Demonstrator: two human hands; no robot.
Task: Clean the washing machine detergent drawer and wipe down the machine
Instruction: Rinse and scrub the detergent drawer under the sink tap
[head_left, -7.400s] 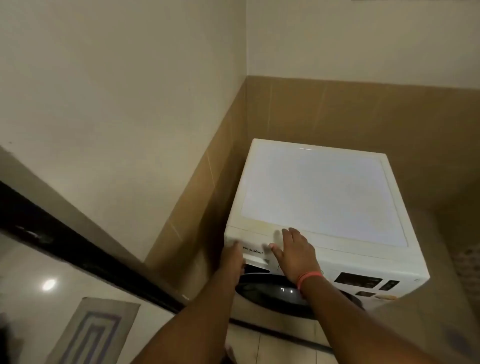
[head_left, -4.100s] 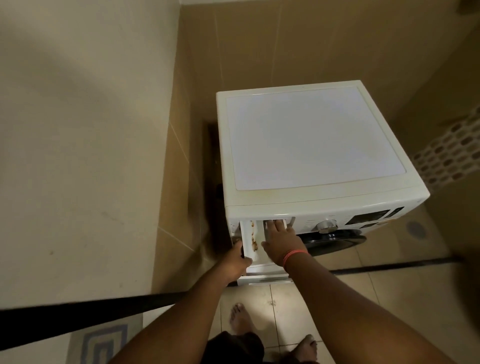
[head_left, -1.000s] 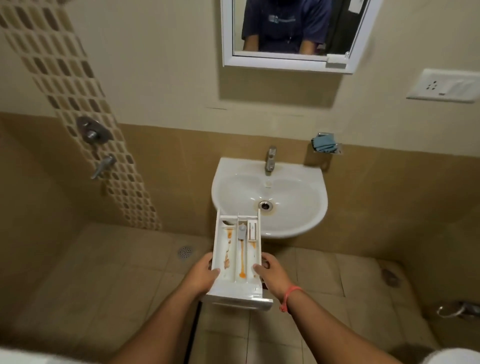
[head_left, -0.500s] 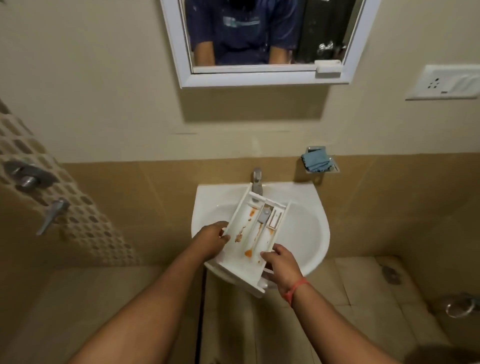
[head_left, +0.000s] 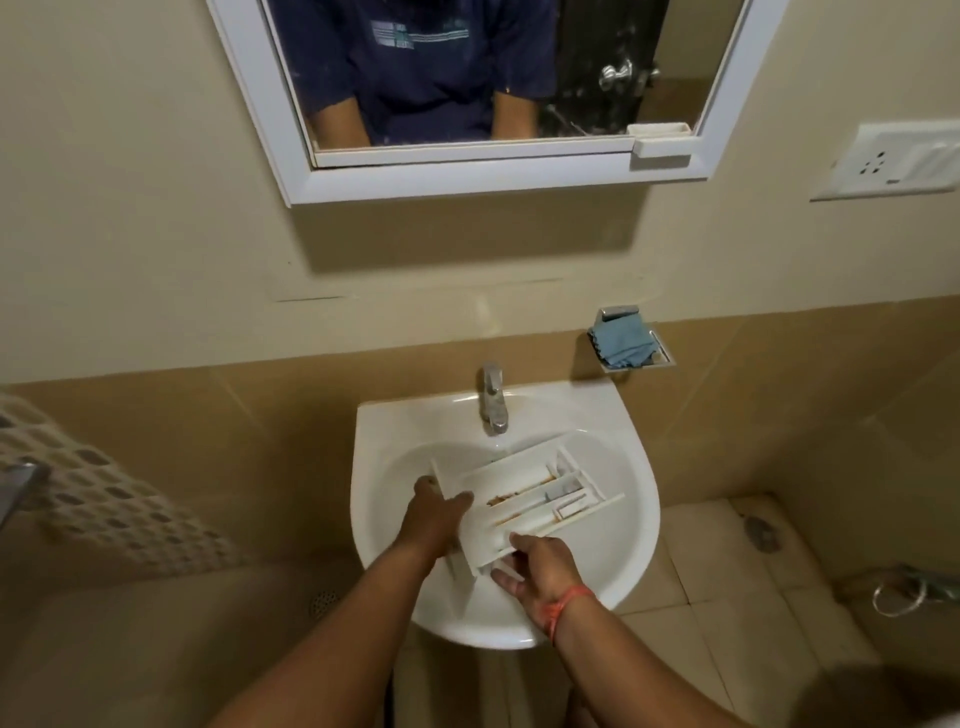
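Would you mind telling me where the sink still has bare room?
Bare patches: the sink bowl right of the drawer, and its rim left of the tap. The middle and front-left are crowded by the drawer and both hands.

1. The detergent drawer (head_left: 524, 501) is a long white plastic tray with three narrow compartments running along its length.
2. Brown-orange residue streaks the compartment floors and dividers; a small grey insert sits in the middle channel.
3. It is out of the machine, open side up, tilted and turned slantwise, its far end pointing up and away to the right.
4. The left hand (head_left: 434, 517) grips its near-left side; the right hand (head_left: 535, 564) holds its near end from beneath, fingers curled under the edge.
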